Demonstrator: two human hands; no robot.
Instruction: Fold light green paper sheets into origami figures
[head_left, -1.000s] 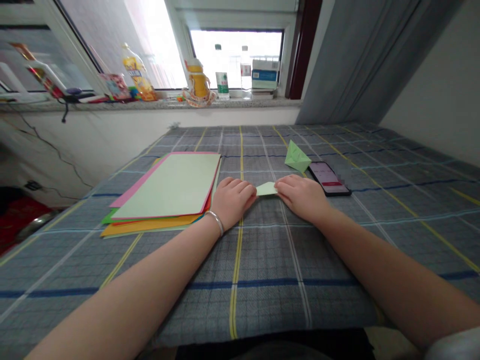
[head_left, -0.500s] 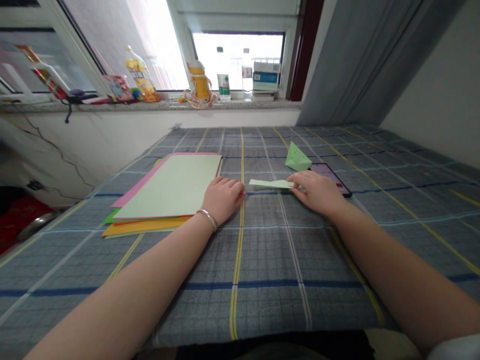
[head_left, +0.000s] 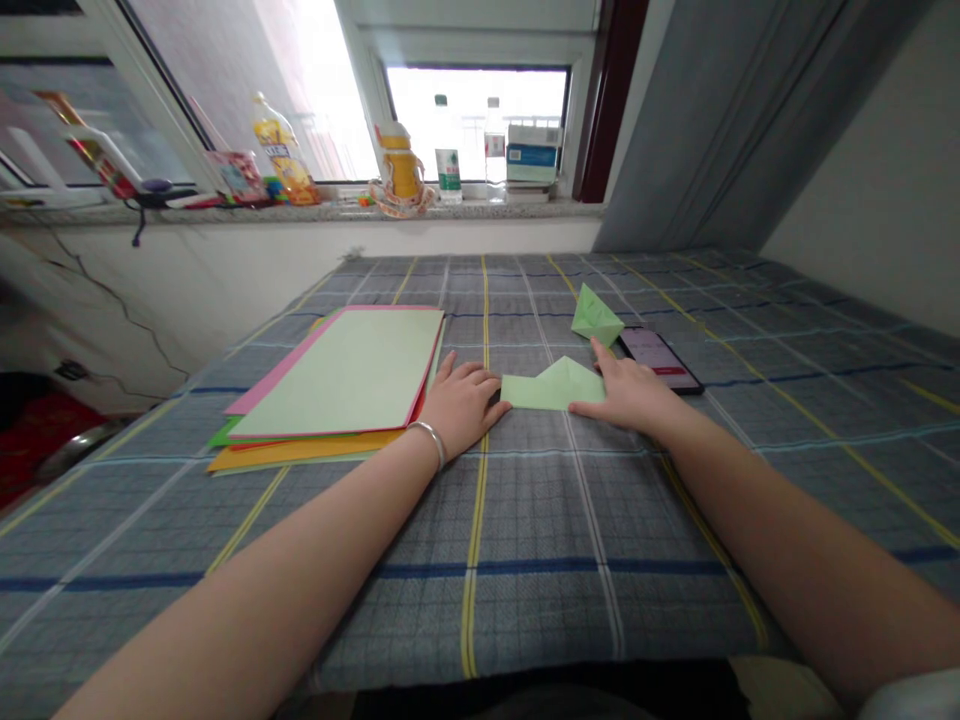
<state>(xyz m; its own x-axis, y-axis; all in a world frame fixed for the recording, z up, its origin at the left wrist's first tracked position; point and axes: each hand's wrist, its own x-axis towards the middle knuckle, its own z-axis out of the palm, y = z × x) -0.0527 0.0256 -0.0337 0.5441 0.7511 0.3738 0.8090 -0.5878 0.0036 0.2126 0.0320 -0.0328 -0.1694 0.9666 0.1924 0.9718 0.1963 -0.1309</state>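
Sitting beyond right hand (head_left: 628,396): phone (head_left: 658,358), probably origami piece (head_left: 596,316)

The right hand (head_left: 626,395) covers one end of the green paper (head_left: 551,387), so I cannot see that end. The top sheet hides most of the lower sheets in the stack (head_left: 337,375). The phone (head_left: 658,358) screen is too blurred, and the bottle (head_left: 281,160) label is too small to read.

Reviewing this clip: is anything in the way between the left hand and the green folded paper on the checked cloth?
Nothing visible stands in the way. The left hand lies right at the left end of the pale green folded paper, with only the checked cloth beneath them. The right hand is at the paper's other end.
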